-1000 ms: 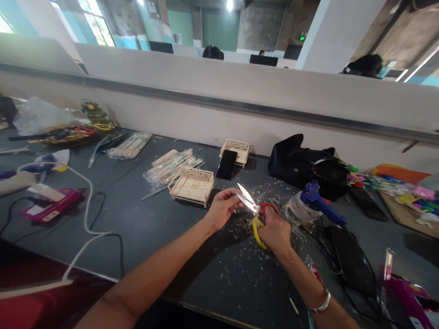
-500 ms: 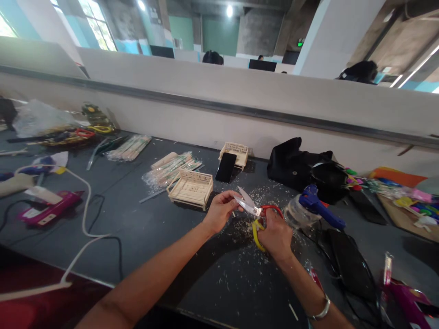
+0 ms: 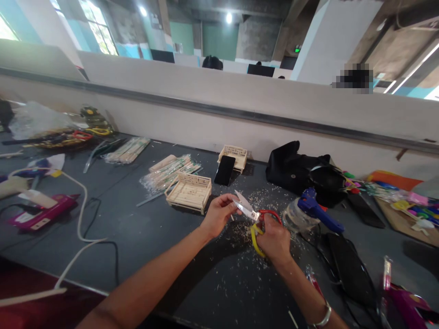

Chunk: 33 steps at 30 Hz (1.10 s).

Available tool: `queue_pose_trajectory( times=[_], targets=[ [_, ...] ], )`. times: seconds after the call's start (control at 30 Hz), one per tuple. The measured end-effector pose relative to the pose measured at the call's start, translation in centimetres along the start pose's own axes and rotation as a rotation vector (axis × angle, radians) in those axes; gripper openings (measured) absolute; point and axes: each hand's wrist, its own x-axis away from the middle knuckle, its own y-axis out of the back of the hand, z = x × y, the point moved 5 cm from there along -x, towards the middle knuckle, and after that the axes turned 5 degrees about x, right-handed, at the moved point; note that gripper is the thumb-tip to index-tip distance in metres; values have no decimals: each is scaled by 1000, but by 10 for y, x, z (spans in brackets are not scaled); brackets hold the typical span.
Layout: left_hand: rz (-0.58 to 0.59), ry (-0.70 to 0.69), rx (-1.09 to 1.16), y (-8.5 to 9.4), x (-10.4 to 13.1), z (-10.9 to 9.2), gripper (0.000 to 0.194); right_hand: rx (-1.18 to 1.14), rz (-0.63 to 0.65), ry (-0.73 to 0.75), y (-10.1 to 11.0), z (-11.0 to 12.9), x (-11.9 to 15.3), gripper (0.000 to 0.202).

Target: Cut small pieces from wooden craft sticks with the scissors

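Observation:
My right hand (image 3: pixel 277 237) grips a pair of scissors (image 3: pixel 247 210) by its red and yellow handles, with the blades spread apart and pointing up and left. Close by the blades, my left hand (image 3: pixel 219 214) has its fingers pinched together; what they hold is too small or hidden to name. Pale clippings (image 3: pixel 242 233) lie scattered on the dark table beneath both hands. Left of my left hand stands a miniature bench (image 3: pixel 188 194) built of thin wooden sticks. A second small stick bench (image 3: pixel 236 155) stands farther back, with a black phone (image 3: pixel 225 170) leaning against it.
Packs of wooden sticks (image 3: pixel 173 171) lie behind the nearer bench. To the right are a black bag (image 3: pixel 305 173), a blue glue gun (image 3: pixel 318 210) on a clear jar (image 3: pixel 298 217), and a dark phone-like slab (image 3: pixel 353 267). A purple power strip (image 3: pixel 44 212) with cables sits left. A low partition (image 3: pixel 206 91) borders the back.
The view has shifted slightly. Both hands and the scissors keep nearly the same position, with the blades still apart.

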Motion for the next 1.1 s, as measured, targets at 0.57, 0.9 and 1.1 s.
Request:
queue_pose_trajectory(
  times=[0.57,0.9,1.1],
  targets=[
    [26,-40,-81,-3,2,-4,29,14,-81,35,7,2,1,12],
    [48,-48,-99,-4,2,-7,25,22,15,8,4,0,0,12],
    [21,-35,-139,1,-1,-4,24,13,179,-72,-1,0,0,16]
  ],
)
